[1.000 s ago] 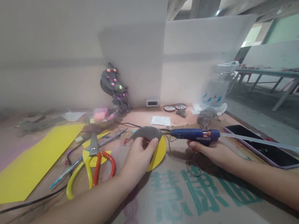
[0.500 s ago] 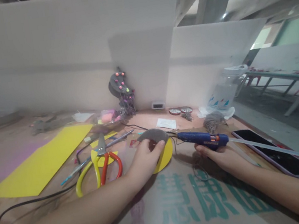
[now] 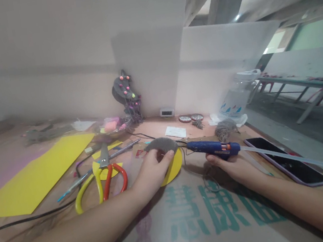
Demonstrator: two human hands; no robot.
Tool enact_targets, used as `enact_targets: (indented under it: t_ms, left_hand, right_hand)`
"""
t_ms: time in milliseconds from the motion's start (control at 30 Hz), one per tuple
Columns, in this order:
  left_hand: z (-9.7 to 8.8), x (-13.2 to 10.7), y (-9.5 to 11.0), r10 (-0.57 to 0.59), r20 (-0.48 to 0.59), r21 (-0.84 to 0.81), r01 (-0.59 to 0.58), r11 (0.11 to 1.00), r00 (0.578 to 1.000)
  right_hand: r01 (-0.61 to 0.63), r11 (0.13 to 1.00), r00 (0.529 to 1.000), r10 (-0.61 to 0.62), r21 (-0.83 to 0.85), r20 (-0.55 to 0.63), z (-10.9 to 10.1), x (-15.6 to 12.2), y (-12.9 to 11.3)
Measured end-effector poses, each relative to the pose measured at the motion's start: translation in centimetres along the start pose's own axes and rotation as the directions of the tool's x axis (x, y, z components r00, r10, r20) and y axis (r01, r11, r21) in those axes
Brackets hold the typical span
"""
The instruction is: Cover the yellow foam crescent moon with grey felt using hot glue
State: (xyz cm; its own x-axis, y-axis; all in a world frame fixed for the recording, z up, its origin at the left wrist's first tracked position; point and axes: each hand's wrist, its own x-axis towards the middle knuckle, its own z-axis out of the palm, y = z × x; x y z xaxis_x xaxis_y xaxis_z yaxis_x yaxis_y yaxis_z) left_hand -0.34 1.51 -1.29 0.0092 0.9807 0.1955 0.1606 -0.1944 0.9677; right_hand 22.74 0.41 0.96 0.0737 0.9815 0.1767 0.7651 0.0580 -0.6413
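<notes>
My left hand [image 3: 152, 170] is closed on a grey, crescent-shaped piece [image 3: 161, 144], thumb and fingers at its inner curve. Under that piece shows part of a yellow disc [image 3: 175, 168], partly hidden by the hand. My right hand [image 3: 235, 169] grips the handle of a blue hot glue gun [image 3: 204, 147]. The gun's nozzle points left, close to the crescent's right end; whether it touches I cannot tell. A clear glue stick [image 3: 294, 157] runs out of the gun's back. Thin grey yarn [image 3: 210, 182] lies in a loose loop below the gun.
Scissors [image 3: 104, 160] with yellow and red handles lie left of my left hand, near a yellow sheet [image 3: 41, 177]. A phone [image 3: 287, 163], a yarn ball [image 3: 226, 129] and a water bottle [image 3: 234, 100] stand at the right. A decorated grey crescent [image 3: 123, 89] leans against the back panel.
The whole view has shifted slightly, so things sit a little further left. Both hands keep their holds, and the glue gun stays beside the grey piece.
</notes>
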Motion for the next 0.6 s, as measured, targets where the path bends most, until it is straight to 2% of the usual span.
enact_targets:
  t_ms: [167,400,600]
  left_hand:
    - [0.06,0.02,-0.01,0.008,-0.004,-0.038,-0.008,0.999,1.000]
    - [0.01,-0.10,0.42,-0.024,0.004,0.005,0.024,1.000,1.000]
    - [0.00,-0.03,0.17,-0.017,-0.003,-0.018,0.017,1.000,1.000]
  right_hand:
    - [-0.018,1.000,1.000,0.018,0.001,0.013,-0.04,0.02,0.04]
    - [-0.031,0.999,1.000,0.031,-0.028,0.007,0.03,0.11,0.35]
    - [0.017,1.000,1.000,-0.017,-0.003,-0.009,0.12,0.07,0.45]
